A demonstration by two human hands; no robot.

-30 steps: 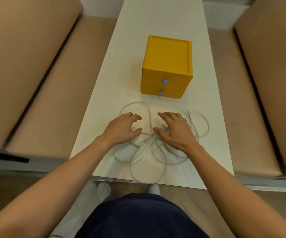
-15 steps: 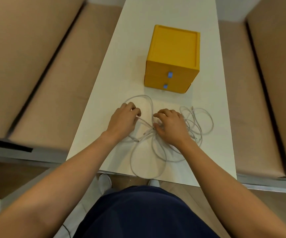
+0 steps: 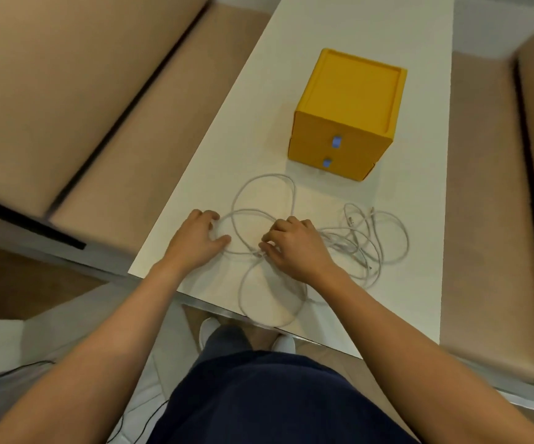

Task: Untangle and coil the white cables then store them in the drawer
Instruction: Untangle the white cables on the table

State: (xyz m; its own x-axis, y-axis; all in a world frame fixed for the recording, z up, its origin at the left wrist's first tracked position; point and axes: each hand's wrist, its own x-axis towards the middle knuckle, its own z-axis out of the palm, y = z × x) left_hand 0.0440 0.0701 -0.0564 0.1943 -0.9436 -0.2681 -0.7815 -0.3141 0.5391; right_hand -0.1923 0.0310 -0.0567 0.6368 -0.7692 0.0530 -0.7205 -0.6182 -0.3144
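One head-worn wide-angle view looks steeply down, close over the left hand [image 3: 196, 240] and right hand [image 3: 296, 248].

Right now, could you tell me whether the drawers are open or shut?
Both shut: the top drawer and bottom drawer sit flush in the yellow box, nothing pulled out.

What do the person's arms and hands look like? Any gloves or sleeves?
No gloves and no sleeves in view. The left hand and right hand are bare, and so are the left forearm and right forearm. No watch, ring or bracelet shows. The clothing visible is a dark navy garment and white shoes.
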